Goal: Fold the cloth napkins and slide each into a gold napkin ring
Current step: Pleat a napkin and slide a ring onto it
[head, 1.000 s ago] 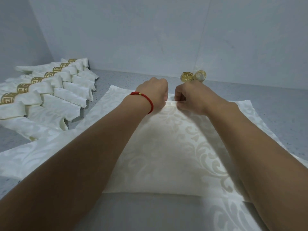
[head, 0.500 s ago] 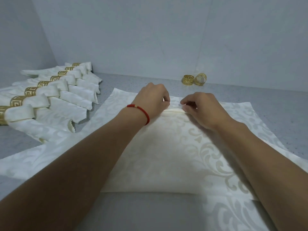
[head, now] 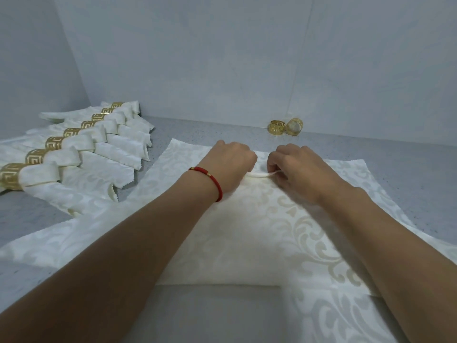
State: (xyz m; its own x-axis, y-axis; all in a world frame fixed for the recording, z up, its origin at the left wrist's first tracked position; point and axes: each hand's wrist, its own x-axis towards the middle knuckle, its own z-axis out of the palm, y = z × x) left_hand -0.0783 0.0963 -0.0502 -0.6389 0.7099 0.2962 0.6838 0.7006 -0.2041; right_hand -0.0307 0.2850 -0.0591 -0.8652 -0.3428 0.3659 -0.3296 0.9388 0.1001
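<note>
At the far left we see a row of finished napkins (head: 81,154) lying side by side on the grey counter (head: 408,154), each threaded through a gold ring (head: 54,143); the row runs back toward the wall corner, and its zigzag-cut ends stop just short of the left edge of the cloth napkin (head: 247,231) we are working on. A narrow strip of bare counter separates the two.

The cloth napkin lies spread out in the middle, its near part folded up over itself so a straight fold edge crosses near the bottom. Our left hand (head: 230,164), with a red bracelet (head: 210,179) at the wrist, has its fingers curled down onto the napkin's raised fold at the far middle, gripping it. Just beside it, our right hand (head: 299,167) pinches the same narrow ridge of cloth between thumb and fingers; the two hands are nearly touching.

Beyond the hands, near the back wall, two loose gold napkin rings (head: 285,127) sit touching each other on open counter. To the right of the napkin's pinked edge the counter runs on toward the frame edge.
</note>
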